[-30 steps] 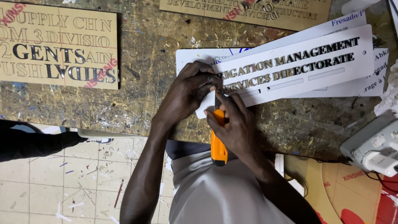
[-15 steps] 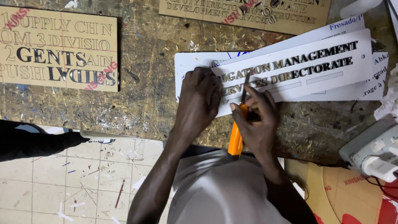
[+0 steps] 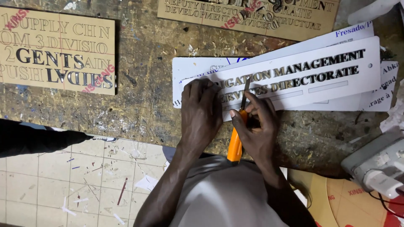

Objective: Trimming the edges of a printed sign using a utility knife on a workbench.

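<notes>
A long white sign plate (image 3: 336, 80) with raised metallic letters lies tilted on the worn wooden workbench (image 3: 143, 84), stacked over other white printed sheets (image 3: 189, 67). My left hand (image 3: 201, 113) presses flat on the plate's left end. My right hand (image 3: 256, 130) grips an orange utility knife (image 3: 235, 145), whose thin blade points up at the letters near the plate's left part.
Two tan engraved boards lie on the bench: one at the far left (image 3: 54, 52), one along the top edge (image 3: 248, 14). A grey power adapter with a plug (image 3: 378, 166) sits at the right. Tiled floor (image 3: 75, 180) shows below, with a dark sleeve (image 3: 33, 138) at the left.
My right hand moved up and right with the knife, from below the plate's edge onto the lettering. My left hand shifted slightly and stays pressed on the plate's left end.
</notes>
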